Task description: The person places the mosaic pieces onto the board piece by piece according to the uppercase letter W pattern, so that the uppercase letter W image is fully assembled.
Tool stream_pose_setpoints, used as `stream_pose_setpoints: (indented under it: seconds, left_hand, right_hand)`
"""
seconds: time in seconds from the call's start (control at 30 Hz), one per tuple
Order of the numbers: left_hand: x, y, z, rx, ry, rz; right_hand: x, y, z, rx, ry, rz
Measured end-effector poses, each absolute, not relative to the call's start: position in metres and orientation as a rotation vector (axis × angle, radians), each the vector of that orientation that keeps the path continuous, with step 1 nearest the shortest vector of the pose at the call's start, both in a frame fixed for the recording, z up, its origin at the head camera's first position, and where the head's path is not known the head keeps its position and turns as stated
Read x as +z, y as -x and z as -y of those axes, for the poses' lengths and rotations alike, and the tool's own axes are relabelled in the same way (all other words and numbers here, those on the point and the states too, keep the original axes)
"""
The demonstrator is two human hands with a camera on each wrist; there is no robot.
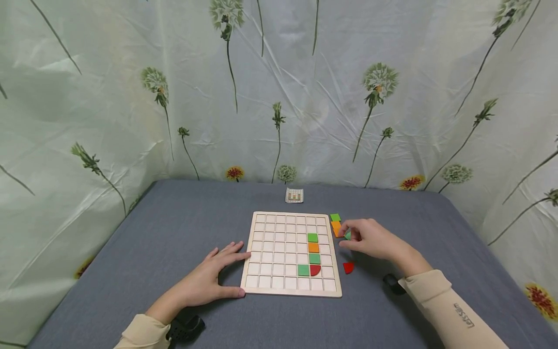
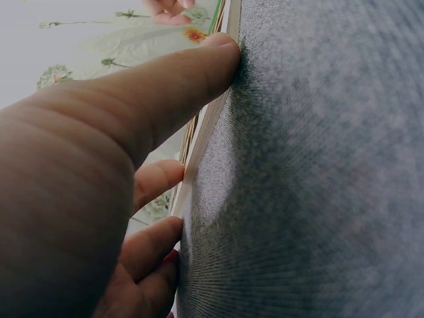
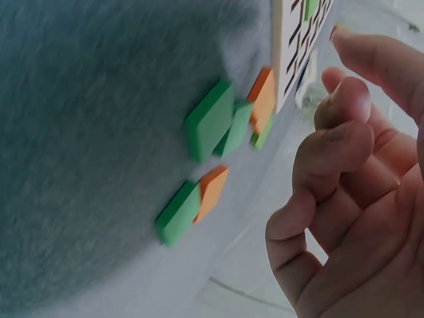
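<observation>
At board edge, left grip spread; right grip apart, half-hiding green piece.

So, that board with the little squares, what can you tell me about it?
The grid board looks like pale wood, roughly square, divided into seven rows of seven cells. It lies flat on the grey cloth. Five pieces sit right of centre: three green tiles, an orange tile and a red piece with one rounded corner; the other cells are bare. The left hand touches its left side.
</observation>
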State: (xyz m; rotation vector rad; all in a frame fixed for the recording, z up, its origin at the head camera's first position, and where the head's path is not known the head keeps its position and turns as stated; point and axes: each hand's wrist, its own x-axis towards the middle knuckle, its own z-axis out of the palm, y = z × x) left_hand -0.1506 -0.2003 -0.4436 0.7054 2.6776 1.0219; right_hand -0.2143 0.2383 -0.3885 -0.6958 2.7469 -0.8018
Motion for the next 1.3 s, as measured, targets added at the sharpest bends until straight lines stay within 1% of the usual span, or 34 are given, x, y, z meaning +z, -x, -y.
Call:
stream_pose_setpoints:
  seconds: [0.57,0.97,1.3]
  left_hand:
    - [-0.445,0.151,0.201,1.015,-0.707,-2.675]
    - [-0.445,0.152,0.201,1.01,-0.7,-2.679]
    - [-0.444,0.152,0.2,1.014,-0.701,-2.673]
  right_hand:
    - [-0.408,0.23,-0.274,-0.833,0.483,-2.876]
    - [-0.416,0.236,-0.281,-0.869,0.334,-2.875]
    - [-0.418,0.239,-0.284,-0.892,0.3,-2.862]
